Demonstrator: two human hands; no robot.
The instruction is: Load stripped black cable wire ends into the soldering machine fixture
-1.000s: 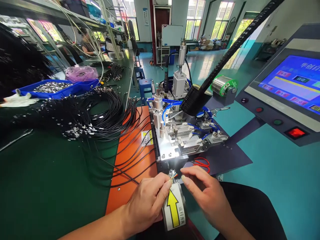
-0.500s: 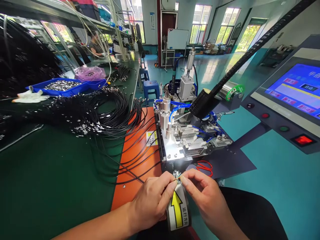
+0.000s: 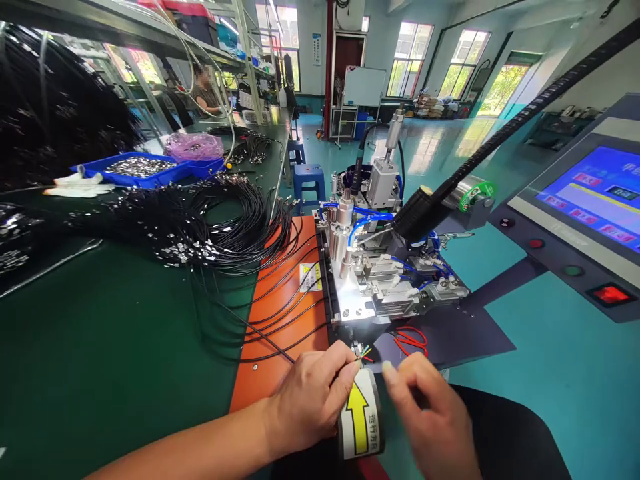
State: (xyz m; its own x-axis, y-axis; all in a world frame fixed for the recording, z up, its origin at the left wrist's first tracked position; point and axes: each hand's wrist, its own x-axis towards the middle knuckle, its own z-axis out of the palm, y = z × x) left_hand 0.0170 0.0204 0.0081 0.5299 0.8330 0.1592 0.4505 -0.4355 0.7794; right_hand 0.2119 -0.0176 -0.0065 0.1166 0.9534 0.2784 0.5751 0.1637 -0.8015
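My left hand (image 3: 323,387) pinches the end of a black cable between thumb and forefinger, just in front of the machine. Thin coloured wires (image 3: 366,353) fan out from the pinched end, with red, yellow and green showing. My right hand (image 3: 433,407) is a little to the right, slightly blurred, its fingers loosely curled and the thumb held apart. Nothing shows in it. Under the left fingertips sits a white rounded cover with a yellow arrow (image 3: 358,420). Ahead stands the metal machine (image 3: 380,287), brightly lit at its front corner.
Red-handled scissors (image 3: 411,340) lie on the machine's dark base. Black cables (image 3: 240,227) are coiled on the green table (image 3: 125,347) and trail over the orange plate (image 3: 270,320). A blue tray (image 3: 170,179) holds small metal parts. At the right is a control screen (image 3: 595,193); a person (image 3: 205,90) sits far left.
My right hand has let go of the wires and moved right and slightly down. The coloured wires now stand spread apart. My left hand keeps its pinch. The view has shifted slightly.
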